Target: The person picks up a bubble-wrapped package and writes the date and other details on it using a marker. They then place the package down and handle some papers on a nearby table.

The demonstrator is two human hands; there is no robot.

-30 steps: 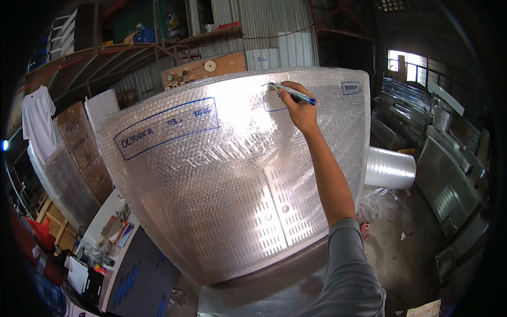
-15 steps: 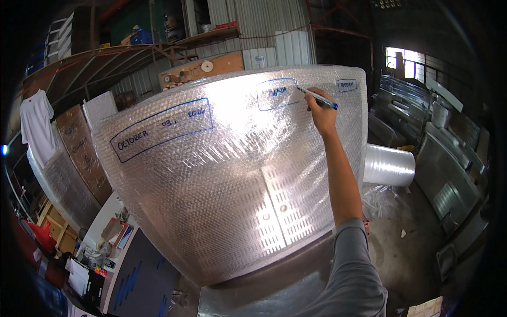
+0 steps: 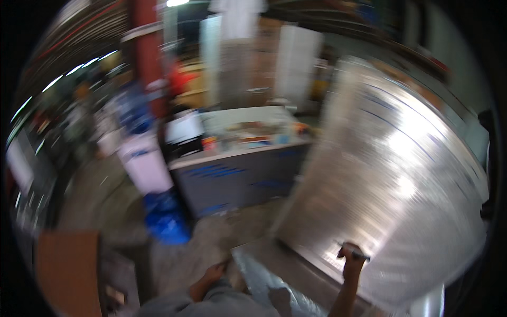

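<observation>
My right hand grips a slim marker pen, held in front of the lower part of a large metal unit in bubble wrap. Blue pen lines run across the upper part of the wrap, smeared by motion. The wrapped unit leans and fills the right side of the view. Low in the middle, my left hand is near my body, apart from the unit. Blur hides how its fingers lie, and nothing can be made out in it.
A grey desk with papers and small items stands ahead. Left of it are a pale dispenser with a blue water bottle, a blue plastic bag and a red post. A brown board is at lower left.
The view has swung to the left, bringing the desk and dispenser into the middle. My right hand with the marker has come down from the upper wrap. My left hand now shows.
</observation>
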